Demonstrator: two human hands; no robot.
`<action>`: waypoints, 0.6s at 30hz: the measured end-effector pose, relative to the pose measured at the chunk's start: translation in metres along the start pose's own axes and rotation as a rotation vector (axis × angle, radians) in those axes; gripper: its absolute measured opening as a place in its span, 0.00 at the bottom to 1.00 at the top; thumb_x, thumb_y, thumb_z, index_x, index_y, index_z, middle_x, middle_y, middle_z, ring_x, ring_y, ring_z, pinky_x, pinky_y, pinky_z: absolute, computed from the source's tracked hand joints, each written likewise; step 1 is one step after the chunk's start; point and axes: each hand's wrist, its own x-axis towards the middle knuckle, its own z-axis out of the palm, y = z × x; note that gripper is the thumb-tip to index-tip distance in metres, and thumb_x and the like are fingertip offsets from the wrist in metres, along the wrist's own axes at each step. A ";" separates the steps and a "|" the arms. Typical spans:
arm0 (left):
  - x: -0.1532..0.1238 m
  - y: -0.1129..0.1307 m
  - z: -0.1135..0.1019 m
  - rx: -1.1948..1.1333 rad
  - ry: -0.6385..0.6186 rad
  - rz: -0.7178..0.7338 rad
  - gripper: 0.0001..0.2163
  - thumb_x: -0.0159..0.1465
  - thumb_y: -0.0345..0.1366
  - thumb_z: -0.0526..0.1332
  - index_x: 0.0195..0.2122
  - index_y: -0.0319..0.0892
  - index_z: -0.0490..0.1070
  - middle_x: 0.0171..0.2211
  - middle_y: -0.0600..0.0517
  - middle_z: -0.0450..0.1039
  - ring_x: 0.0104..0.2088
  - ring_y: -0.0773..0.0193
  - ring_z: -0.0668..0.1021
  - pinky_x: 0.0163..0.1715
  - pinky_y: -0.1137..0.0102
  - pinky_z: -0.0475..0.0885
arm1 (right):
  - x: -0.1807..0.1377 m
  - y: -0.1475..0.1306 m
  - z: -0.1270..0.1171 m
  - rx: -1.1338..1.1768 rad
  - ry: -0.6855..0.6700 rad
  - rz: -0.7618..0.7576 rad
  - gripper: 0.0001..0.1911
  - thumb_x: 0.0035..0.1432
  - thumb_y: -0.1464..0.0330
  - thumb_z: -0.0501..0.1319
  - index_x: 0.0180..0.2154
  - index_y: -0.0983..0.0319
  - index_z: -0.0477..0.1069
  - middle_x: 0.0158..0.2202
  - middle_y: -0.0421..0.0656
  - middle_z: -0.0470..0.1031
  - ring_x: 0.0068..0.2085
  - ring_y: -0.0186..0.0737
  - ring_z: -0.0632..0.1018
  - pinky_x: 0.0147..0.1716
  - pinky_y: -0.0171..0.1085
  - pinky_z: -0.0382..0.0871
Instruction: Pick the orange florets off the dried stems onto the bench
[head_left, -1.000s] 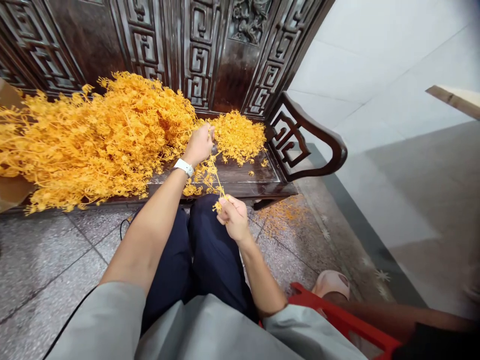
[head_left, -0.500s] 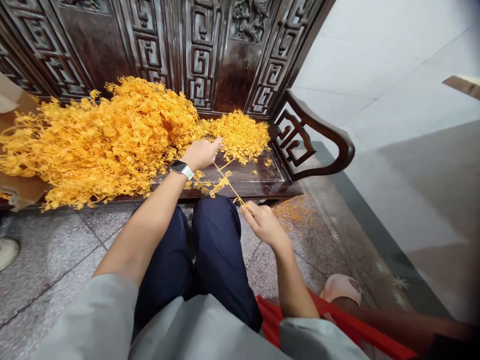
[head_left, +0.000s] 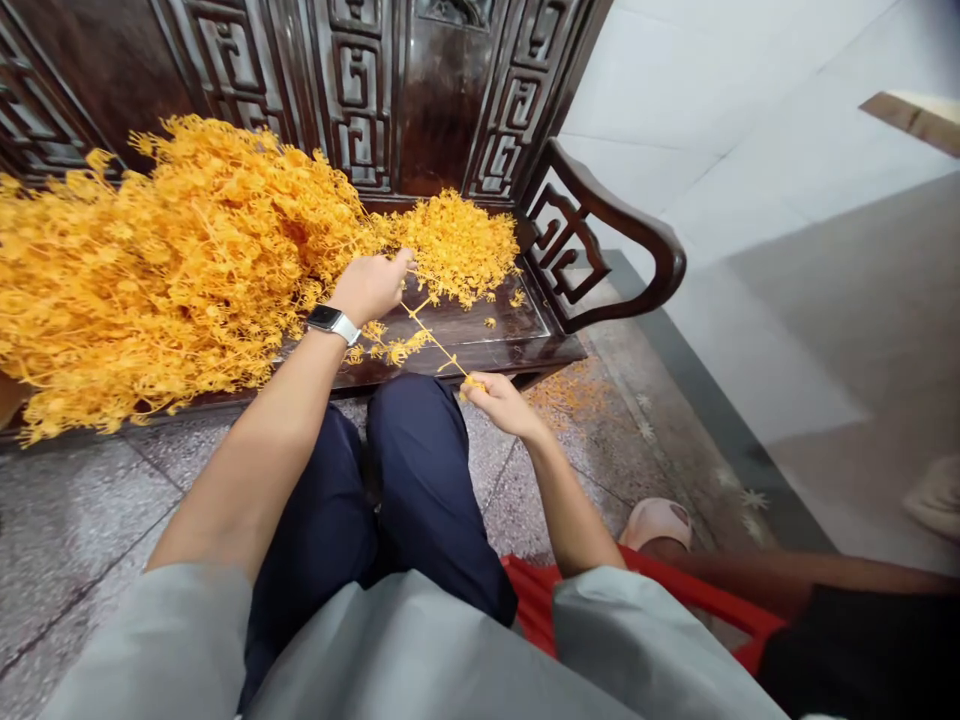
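A thin yellow-orange plastic flower stem (head_left: 437, 340) runs slantwise between my hands, above the bench seat and my knee. My left hand (head_left: 375, 285), with a watch at its wrist, is closed on the stem's upper end beside the smaller flower heap. Lower down, my right hand (head_left: 499, 402) is closed round the other end, and a bit of yellow shows at its fingertips. A small pile of loose yellow florets (head_left: 465, 245) lies past my left hand. To the left spreads a large heap of yellow flower sprays (head_left: 202, 270).
The dark carved wooden bench (head_left: 517, 352) has a curved armrest (head_left: 664, 265) at its right end. Fallen orange bits (head_left: 570, 395) lie on the speckled floor. Someone's sandalled foot (head_left: 656, 525) and a red stool (head_left: 532, 600) are at lower right.
The view has shifted, so the bench and heaps appear farther left. My right hand has slid along the stem, with yellow florets now gathered at its fingers. My left hand keeps its hold.
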 end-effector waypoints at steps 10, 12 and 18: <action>0.006 -0.016 -0.001 0.015 0.016 -0.098 0.22 0.69 0.34 0.57 0.64 0.39 0.72 0.36 0.38 0.78 0.49 0.40 0.82 0.53 0.53 0.73 | 0.002 0.000 -0.003 -0.272 0.007 0.042 0.16 0.69 0.62 0.54 0.29 0.58 0.58 0.26 0.37 0.61 0.29 0.35 0.62 0.34 0.38 0.49; 0.007 -0.019 0.001 0.015 0.026 -0.110 0.21 0.70 0.35 0.57 0.64 0.41 0.72 0.37 0.39 0.78 0.50 0.41 0.82 0.55 0.54 0.72 | 0.002 0.000 -0.008 -0.357 0.012 0.064 0.15 0.71 0.62 0.52 0.29 0.58 0.57 0.26 0.37 0.61 0.29 0.35 0.62 0.34 0.38 0.48; 0.009 -0.017 -0.004 0.074 -0.073 -0.112 0.23 0.74 0.38 0.53 0.67 0.38 0.69 0.43 0.36 0.79 0.51 0.40 0.83 0.52 0.53 0.72 | 0.000 0.007 -0.013 -0.334 -0.117 0.057 0.15 0.70 0.64 0.52 0.29 0.59 0.56 0.26 0.36 0.61 0.29 0.33 0.62 0.34 0.38 0.49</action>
